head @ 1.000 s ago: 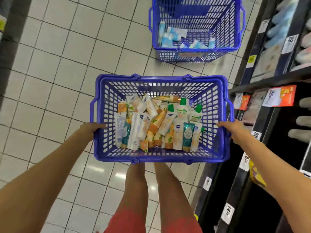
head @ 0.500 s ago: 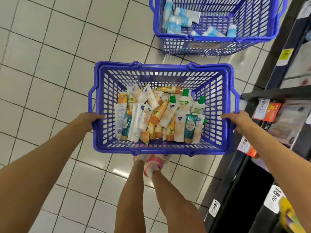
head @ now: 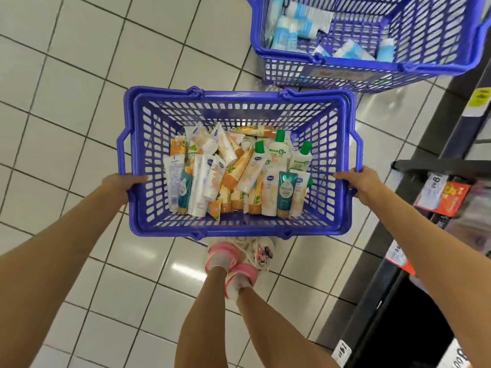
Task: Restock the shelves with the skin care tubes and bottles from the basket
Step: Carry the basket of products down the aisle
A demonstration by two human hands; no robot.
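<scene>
In the centre of the frame I see the blue basket (head: 239, 231), held above the tiled floor (head: 66, 102). The left hand (head: 121, 184) grips its left rim and the right hand (head: 360, 182) grips its right rim, with the fingers (head: 138, 179) curled round the plastic. The skin care tubes and bottles (head: 239, 179) lie heaped inside it. A second blue basket (head: 372, 74) stands at the upper right, beside the dark shelves (head: 393, 314).

Stocked basket (head: 239, 231) — left grip (head: 121, 183), right grip (head: 361, 181)

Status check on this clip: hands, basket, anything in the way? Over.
Left hand grips basket on left side, right hand on right side. Tubes and bottles piled inside. Second basket on floor ahead, by the shelves.
</scene>
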